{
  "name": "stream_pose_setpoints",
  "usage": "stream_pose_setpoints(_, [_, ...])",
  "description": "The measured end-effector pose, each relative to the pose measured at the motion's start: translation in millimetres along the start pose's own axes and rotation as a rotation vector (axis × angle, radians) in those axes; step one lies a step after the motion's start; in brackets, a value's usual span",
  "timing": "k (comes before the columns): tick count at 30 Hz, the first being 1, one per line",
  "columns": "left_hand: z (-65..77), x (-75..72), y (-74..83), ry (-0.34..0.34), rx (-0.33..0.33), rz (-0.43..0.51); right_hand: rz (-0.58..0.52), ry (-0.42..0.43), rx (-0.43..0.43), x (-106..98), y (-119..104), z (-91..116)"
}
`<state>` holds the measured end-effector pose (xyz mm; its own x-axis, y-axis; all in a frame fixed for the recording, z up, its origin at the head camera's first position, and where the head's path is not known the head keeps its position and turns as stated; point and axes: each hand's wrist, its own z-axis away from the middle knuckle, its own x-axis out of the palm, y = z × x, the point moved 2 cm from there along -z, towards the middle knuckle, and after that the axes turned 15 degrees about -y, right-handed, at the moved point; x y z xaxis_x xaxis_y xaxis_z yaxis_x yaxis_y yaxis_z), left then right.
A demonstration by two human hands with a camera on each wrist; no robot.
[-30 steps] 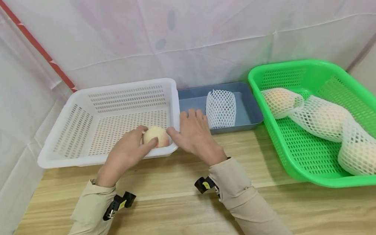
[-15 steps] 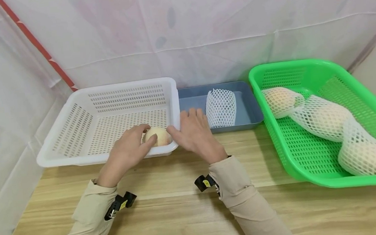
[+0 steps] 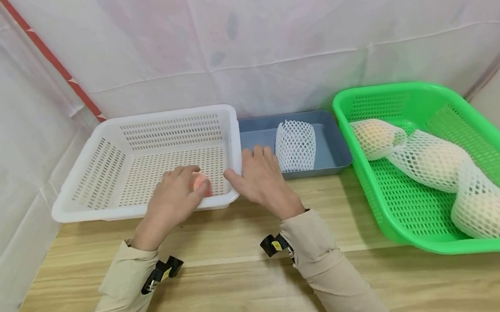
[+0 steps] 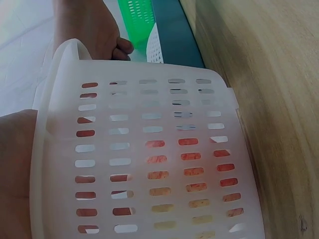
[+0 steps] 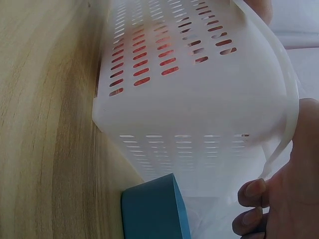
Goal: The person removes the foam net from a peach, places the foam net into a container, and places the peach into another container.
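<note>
A peach (image 3: 201, 184), red side showing, sits low in the front right corner of the white basket (image 3: 139, 117). My left hand (image 3: 171, 197) reaches over the front rim and holds the peach, thumb across its near side and fingers behind it. My right hand (image 3: 263, 182) grips the basket's right rim, thumb inside and the other fingers outside. Both wrist views look at the basket from outside, where the red and yellow peach shows through the slots (image 4: 193, 172). In the right wrist view, the curled right fingers (image 5: 254, 189) are beside the rim.
A blue-grey tray (image 3: 331, 144) stands right of the basket, with a white foam net sleeve (image 3: 295, 144) in it. Further right, a green basket (image 3: 394, 227) holds 3 round fruits in foam nets (image 3: 440, 161). All stand on a wooden table (image 3: 226, 287).
The peach has turned under my left hand: its pale yellow side faced up before, its red side now. Less of it shows. My right hand stays at the rim.
</note>
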<state>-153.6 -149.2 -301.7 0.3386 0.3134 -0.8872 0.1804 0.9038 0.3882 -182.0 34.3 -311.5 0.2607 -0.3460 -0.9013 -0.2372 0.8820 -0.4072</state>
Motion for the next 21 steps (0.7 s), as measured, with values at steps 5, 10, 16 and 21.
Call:
stream_pose_setpoints(5, [0.0, 0.0, -0.2, 0.002, 0.004, -0.004, 0.004, -0.009, 0.010, -0.5, -0.1, 0.2])
stream_pose_setpoints(10, [-0.7, -0.5, 0.1, 0.008, 0.017, -0.008, -0.005, -0.021, 0.014, -1.6, 0.8, -0.6])
stream_pose_setpoints(16, [-0.2, 0.4, -2.1, 0.008, 0.022, -0.002, -0.020, -0.037, 0.012, -1.0, 1.3, -0.9])
stream_pose_setpoints(21, [0.8, 1.6, -3.1, 0.009, 0.029, 0.008, -0.023, -0.049, -0.005, -0.6, 1.7, -1.0])
